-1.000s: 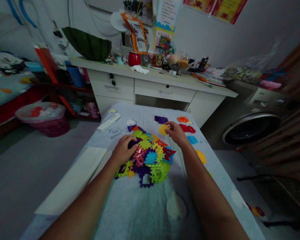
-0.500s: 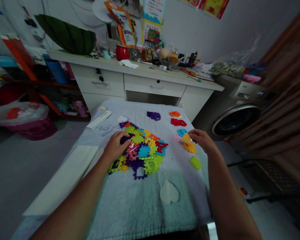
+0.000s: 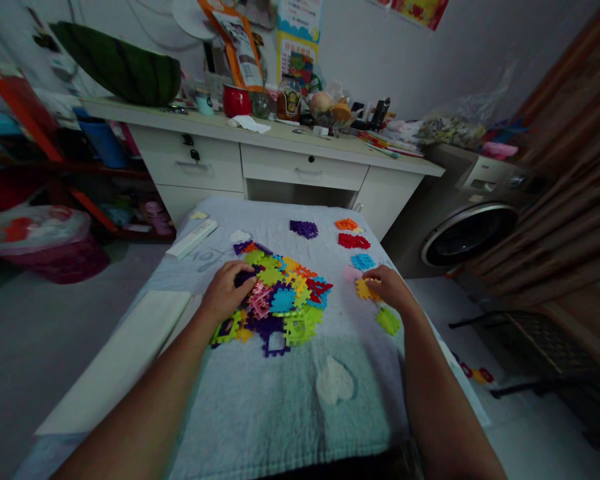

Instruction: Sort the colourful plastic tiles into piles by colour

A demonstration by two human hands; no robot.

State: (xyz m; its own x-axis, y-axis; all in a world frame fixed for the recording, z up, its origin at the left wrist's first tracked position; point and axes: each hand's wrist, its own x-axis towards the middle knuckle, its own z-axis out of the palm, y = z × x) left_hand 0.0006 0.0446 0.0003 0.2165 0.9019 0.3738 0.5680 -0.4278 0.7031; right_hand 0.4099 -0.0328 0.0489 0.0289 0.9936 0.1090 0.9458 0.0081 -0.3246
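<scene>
A heap of flat interlocking plastic tiles in many colours (image 3: 280, 303) lies on a pale blue towel (image 3: 290, 400). My left hand (image 3: 227, 290) rests on the heap's left side, fingers curled over a purple tile. My right hand (image 3: 391, 288) lies palm down over yellow tiles (image 3: 363, 289) to the right of the heap; whether it grips one I cannot tell. Sorted piles run along the right: purple (image 3: 304, 229), orange (image 3: 347, 224), red (image 3: 354, 241), blue (image 3: 363, 261), pink (image 3: 350, 273) and green (image 3: 389, 321).
A white remote (image 3: 192, 239) lies at the towel's far left. A white board (image 3: 125, 357) runs along the left edge. Beyond stand a cluttered white desk (image 3: 260, 157), a washing machine (image 3: 467, 230) at right, and a bagged bin (image 3: 40, 240) at left.
My right hand carried a yellow tile from the heap's far side to the right, down onto the yellow pile. My left hand stayed on the heap. The view shifted right.
</scene>
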